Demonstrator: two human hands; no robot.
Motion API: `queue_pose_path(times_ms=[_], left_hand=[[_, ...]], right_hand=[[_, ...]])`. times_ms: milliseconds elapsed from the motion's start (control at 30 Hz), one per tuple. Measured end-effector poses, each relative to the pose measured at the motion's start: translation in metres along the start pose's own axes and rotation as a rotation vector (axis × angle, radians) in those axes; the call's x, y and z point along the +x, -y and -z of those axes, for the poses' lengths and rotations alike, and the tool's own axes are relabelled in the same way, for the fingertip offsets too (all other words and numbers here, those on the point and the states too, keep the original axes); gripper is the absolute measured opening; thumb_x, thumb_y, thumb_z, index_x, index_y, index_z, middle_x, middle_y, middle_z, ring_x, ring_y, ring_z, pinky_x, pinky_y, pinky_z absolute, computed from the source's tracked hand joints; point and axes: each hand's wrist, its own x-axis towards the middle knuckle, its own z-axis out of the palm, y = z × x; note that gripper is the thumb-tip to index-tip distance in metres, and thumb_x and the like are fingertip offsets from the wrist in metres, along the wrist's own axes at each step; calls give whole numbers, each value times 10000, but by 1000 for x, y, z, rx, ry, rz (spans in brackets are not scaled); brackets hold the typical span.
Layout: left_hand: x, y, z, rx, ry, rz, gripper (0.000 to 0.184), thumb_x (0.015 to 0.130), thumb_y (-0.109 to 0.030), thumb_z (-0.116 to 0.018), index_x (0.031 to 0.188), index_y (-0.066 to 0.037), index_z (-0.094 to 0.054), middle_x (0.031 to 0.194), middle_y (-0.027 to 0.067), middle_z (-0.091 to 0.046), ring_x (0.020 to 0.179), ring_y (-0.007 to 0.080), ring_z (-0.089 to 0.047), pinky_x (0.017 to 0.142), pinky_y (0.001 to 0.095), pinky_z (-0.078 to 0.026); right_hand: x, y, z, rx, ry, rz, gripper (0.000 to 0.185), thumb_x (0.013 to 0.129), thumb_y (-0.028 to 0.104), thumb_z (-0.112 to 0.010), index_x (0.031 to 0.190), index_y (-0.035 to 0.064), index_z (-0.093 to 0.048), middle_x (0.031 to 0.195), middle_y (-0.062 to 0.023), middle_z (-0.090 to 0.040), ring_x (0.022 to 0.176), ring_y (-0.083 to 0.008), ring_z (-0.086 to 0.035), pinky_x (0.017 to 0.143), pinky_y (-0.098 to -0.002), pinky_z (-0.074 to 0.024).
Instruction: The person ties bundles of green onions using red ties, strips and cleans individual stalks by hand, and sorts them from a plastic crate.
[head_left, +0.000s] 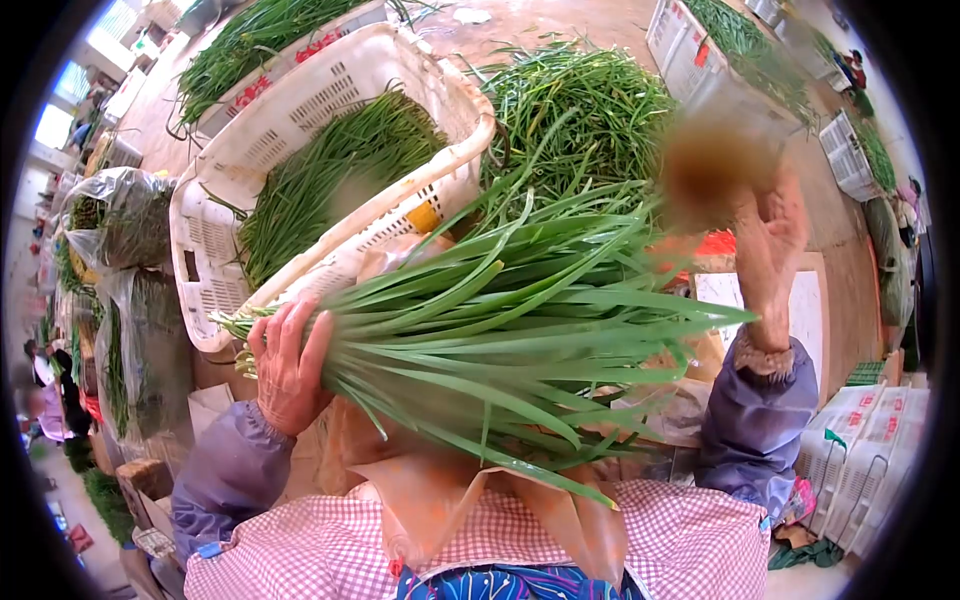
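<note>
My left hand point(291, 358) is closed round the pale root end of a bunch of garlic chives point(500, 320). The long flat green leaves fan out to the right across my lap. My right hand point(770, 240) is raised beyond the leaf tips, apart from the bunch, with nothing visible in it. Its fingers look stretched out, though a brown blurred spot on the lens covers part of them. Behind the bunch lies a loose heap of chives point(580, 110). Left of that heap, a tilted white plastic crate point(330, 75) holds more chives point(340, 170).
Another crate of greens point(265, 35) stands at the back left, and a white crate point(690, 50) at the back right. Plastic-wrapped bundles point(145, 330) are stacked at my left. White crates point(870, 450) stand at my right. Other people point(65, 385) are far off at the left.
</note>
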Motion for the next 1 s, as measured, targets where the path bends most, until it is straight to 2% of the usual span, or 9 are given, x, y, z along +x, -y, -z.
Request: queue_pose_path(times_ms=[133, 233, 367, 533, 633, 700, 800, 867, 1000], left_hand=[[0, -10, 5, 50, -10, 4, 621, 682, -191, -683, 1248, -48, -472, 1271, 171, -467, 1152, 348, -466, 961, 491, -289], [-2, -16, 10, 72, -18, 15, 544, 709, -162, -650, 1225, -72, -505, 1256, 158, -481, 1140, 332, -477, 959, 481, -294], [-9, -19, 18, 118, -18, 9, 477, 734, -140, -618, 1199, -89, -524, 1250, 152, -489, 1127, 320, -487, 961, 475, -296], [-17, -20, 21, 118, -38, 31, 468, 733, -131, -615, 1190, -86, -523, 1252, 159, -488, 1130, 324, -488, 963, 477, -294], [-23, -19, 22, 118, -41, 44, 474, 731, -127, -615, 1194, -86, -518, 1257, 162, -486, 1139, 325, -485, 967, 479, -291], [-25, -19, 22, 106, -46, 46, 474, 732, -126, -614, 1195, -86, -515, 1260, 163, -484, 1145, 325, -483, 969, 480, -290], [-30, -18, 21, 116, -60, 46, 477, 730, -133, -612, 1195, -86, -515, 1266, 163, -479, 1153, 322, -480, 975, 485, -283], [-31, -18, 21, 106, -52, 59, 488, 721, -137, -610, 1196, -89, -514, 1266, 164, -478, 1155, 319, -480, 977, 492, -278], [-37, -13, 18, 82, -65, 47, 508, 707, -127, -606, 1204, -98, -510, 1268, 167, -473, 1160, 330, -474, 979, 497, -276]], right_hand=[[-7, 55, -20, -94, 529, 299, 80, 816, 30, -653, 894, 33, -637, 804, -94, -659, 694, -201, -624, 628, -313, -503], [-10, 47, -42, -228, 888, 215, 161, 788, 125, -673, 843, -5, -595, 742, -170, -599, 690, -325, -613, 583, -371, -480], [-20, 46, -55, -190, 1033, 46, 173, 766, 58, -693, 848, -25, -565, 654, -112, -531, 575, -197, -536, 528, -308, -426], [-36, 36, -71, -80, 931, 64, 178, 803, 91, -688, 890, -6, -567, 656, -110, -532, 569, -201, -530, 524, -310, -424], [-37, 46, -75, -105, 943, -227, 165, 808, 85, -681, 859, -9, -556, 670, -118, -537, 570, -210, -532, 524, -322, -425], [-41, 36, -79, -32, 956, 66, 192, 821, 127, -653, 802, 6, -506, 654, -149, -548, 610, -326, -575, 553, -367, -454], [-48, 30, -86, -51, 891, 312, 164, 826, 102, -635, 781, 12, -505, 665, -145, -546, 598, -330, -559, 548, -374, -447], [-50, 36, -84, -25, 862, 316, 111, 846, 54, -596, 782, 9, -517, 655, -119, -526, 549, -255, -541, 516, -353, -424], [-54, 45, -72, 339, 307, -185, 136, 914, 108, -578, 792, 52, -593, 636, 35, -508, 531, -37, -441, 458, -208, -340]])
